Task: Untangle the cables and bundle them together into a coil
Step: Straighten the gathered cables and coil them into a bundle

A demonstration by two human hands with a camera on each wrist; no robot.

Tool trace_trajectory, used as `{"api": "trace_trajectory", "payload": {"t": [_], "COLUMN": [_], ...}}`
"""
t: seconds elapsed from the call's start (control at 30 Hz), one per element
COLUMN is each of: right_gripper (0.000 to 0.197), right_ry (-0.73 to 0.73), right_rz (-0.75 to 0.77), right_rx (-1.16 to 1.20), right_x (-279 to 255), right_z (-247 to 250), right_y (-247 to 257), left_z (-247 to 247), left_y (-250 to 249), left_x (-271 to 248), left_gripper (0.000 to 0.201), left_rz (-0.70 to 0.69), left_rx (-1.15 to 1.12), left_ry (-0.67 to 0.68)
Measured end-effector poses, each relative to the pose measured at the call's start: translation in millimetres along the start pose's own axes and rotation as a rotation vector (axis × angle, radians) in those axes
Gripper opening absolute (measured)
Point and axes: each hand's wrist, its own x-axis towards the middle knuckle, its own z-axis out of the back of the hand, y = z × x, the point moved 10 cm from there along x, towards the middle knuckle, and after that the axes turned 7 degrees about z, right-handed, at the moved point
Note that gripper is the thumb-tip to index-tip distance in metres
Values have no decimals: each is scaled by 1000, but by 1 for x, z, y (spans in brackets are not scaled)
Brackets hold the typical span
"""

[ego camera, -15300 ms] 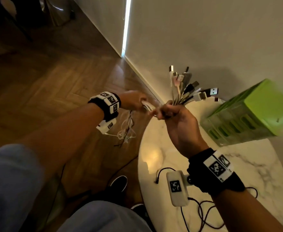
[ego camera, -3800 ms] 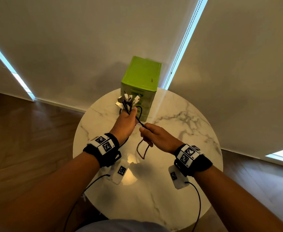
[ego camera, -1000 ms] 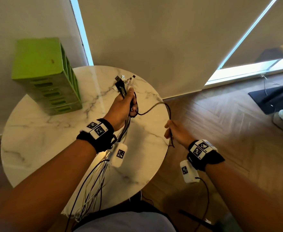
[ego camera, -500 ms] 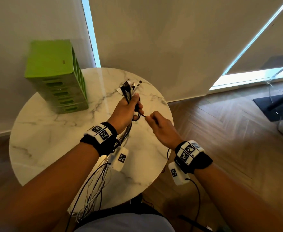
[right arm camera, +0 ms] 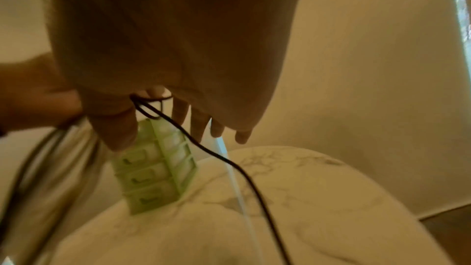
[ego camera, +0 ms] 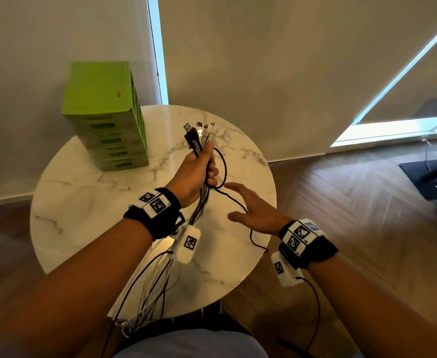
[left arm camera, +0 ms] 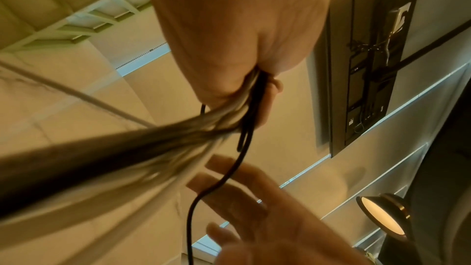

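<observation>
My left hand (ego camera: pixel 199 169) grips a bundle of black and white cables (ego camera: pixel 199 202) upright above the table, their USB plugs (ego camera: pixel 199 129) sticking out of the top of the fist. The strands hang down past my wrist and over the table's near edge (ego camera: pixel 145 306). One black cable (ego camera: pixel 222 164) loops out of the fist and trails down to the right. My right hand (ego camera: pixel 251 210) hovers beside it with fingers spread and holds nothing; the black cable (left arm camera: pixel 219 182) runs across its fingers (left arm camera: pixel 229 178). The left wrist view shows the bundle (left arm camera: pixel 153 144) leaving my left fist (left arm camera: pixel 242 47).
A green drawer unit (ego camera: pixel 106 117) stands at the back left of the round marble table (ego camera: pixel 83 202). Wood floor surrounds the table, with a dark mat (ego camera: pixel 434 174) at the far right. Thin black wires (ego camera: pixel 315 306) hang from my wrist cameras.
My right hand has let go of the black cable it was pinching and has opened, moving slightly down and right. The cable now hangs in a loose loop from my left fist.
</observation>
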Motion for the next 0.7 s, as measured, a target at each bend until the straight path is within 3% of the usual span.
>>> {"api": "trace_trajectory", "payload": {"t": [0.07,0.13,0.17,0.3,0.43,0.6,0.63,0.7], "right_gripper": [52,25,22,31,31,19,22,36], "right_ry": [31,-59,-119,-218,-264,-101,-111,-165], "right_rz": [19,16,30,56,-59,-535,-572,-473], "right_rx": [85,97,105,289,160,-109,-106,-6], "right_x": [8,9,8,11,9,-20,-23,-12], "right_z": [-10,-2,6,32,45,21,19,14], "right_y": [25,41,49,57,28,-94,-101,-79], "left_z": [0,8,14,35,41,44,39,29], "left_y": [-1,-5,-9,-15,-15,-12,-12,-10], "left_x": [0,1,2,7,10,5,2,-2], "left_gripper": [42,43,44,50,46,47,48,49], "left_rz": [-13,-47,-74,-122,-90,-1,1,9], "left_rx": [18,87,165,470,304,101,85,70], "left_ry": [-1,-41,-76,-175,-161,-80,-50,4]}}
